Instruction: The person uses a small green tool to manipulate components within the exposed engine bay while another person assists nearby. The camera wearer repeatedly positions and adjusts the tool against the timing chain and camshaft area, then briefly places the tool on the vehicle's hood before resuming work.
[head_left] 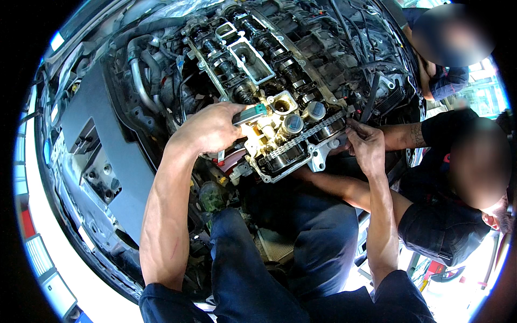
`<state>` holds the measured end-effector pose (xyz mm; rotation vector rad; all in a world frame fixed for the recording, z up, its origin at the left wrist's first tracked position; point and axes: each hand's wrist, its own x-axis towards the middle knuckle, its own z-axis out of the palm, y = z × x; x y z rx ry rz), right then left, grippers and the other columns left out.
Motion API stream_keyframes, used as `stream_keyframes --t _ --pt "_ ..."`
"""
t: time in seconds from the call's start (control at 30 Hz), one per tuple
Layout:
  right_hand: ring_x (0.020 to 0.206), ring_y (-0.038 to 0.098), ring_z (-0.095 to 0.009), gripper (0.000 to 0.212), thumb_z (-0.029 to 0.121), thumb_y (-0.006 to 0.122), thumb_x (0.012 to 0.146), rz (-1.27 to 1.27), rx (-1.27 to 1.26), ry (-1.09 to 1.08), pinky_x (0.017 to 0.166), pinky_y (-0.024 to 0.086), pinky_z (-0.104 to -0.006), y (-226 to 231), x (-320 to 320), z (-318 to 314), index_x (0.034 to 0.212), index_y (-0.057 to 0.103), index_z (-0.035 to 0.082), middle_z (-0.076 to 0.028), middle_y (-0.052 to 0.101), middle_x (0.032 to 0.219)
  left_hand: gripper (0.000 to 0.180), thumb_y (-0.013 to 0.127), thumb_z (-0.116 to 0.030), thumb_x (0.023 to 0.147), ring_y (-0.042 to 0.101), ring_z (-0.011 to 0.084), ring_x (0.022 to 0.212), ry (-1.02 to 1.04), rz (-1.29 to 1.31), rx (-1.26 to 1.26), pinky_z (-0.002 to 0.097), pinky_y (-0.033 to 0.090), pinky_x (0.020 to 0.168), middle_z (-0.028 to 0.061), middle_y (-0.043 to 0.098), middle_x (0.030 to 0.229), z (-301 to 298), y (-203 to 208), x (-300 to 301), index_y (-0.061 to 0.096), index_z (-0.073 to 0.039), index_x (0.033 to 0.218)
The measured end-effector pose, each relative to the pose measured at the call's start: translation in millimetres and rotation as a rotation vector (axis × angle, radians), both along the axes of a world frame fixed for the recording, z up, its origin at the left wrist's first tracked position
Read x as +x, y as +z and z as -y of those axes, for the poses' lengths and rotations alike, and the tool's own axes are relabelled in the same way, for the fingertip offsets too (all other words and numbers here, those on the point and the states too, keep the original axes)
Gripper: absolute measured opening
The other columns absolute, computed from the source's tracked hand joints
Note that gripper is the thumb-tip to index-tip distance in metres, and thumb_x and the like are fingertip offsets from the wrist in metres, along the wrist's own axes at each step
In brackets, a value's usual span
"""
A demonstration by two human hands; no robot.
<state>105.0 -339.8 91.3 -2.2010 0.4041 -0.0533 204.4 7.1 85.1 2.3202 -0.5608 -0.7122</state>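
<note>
My left hand [211, 129] is closed round a small green work light [251, 114], held at the left side of the cylinder head [283, 103]. Bright light falls on the metal just beside it. Across the front end of the head runs a timing chain [309, 133], with two round silver caps [292, 124] behind it. At the head's right front corner is my right hand [367, 144], fingers pinched together against the edge. What those fingertips hold, if anything, is hidden. Camshafts [288, 70] lie exposed farther back.
A co-worker's forearms [344, 188] reach in from the right, below and beside my right hand. Another person [449, 59] leans in at the far right. A grey plastic cover [116, 161] lies at left. Hoses [141, 75] and cables surround the engine; my legs [242, 258] are in front.
</note>
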Motion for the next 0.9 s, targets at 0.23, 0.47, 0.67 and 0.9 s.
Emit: stream_keyframes --t 0.23,0.47,0.67,0.9 --pt "0.057 0.056 -0.005 0.033 0.011 0.064 0.102 -0.008 -0.005 -0.011 0.051 0.044 -0.0204 -1 1 2 0.130 0.068 -0.006 -0.001 0.065 0.068 0.060 0.074 -0.022 0.089 0.065 0.0367 0.117 -0.009 -0.024 0.000 0.0400 0.048 0.104 0.0261 0.066 0.128 1 3 1 0.058 0.002 0.140" --pt "0.059 0.059 -0.006 0.030 0.012 0.064 0.099 0.003 -0.013 -0.026 0.054 0.048 -0.0240 1 1 -1 0.123 0.072 -0.005 -0.002 0.066 0.067 0.058 0.074 -0.021 0.089 0.066 0.0362 0.116 0.029 0.025 -0.019 0.0396 0.048 0.103 0.0253 0.067 0.128 1 -2 -2 0.058 0.003 0.140" --pt "0.058 0.056 -0.006 0.031 0.011 0.063 0.101 0.002 -0.028 -0.002 0.051 0.045 -0.0219 -1 1 2 0.127 0.070 -0.005 -0.001 0.065 0.070 0.055 0.074 -0.019 0.089 0.068 0.0342 0.111 0.048 0.023 -0.008 0.0399 0.050 0.101 0.0249 0.069 0.124 2 2 -4 0.061 0.002 0.137" --pt "0.059 0.059 -0.007 0.025 0.010 0.064 0.097 0.002 -0.034 -0.062 0.055 0.048 -0.0265 6 -2 -5 0.113 0.075 -0.005 -0.003 0.065 0.066 0.058 0.073 -0.027 0.089 0.066 0.0352 0.118 -0.011 0.013 0.056 0.0414 0.049 0.105 0.0232 0.067 0.130 5 13 -2 0.060 -0.002 0.140"
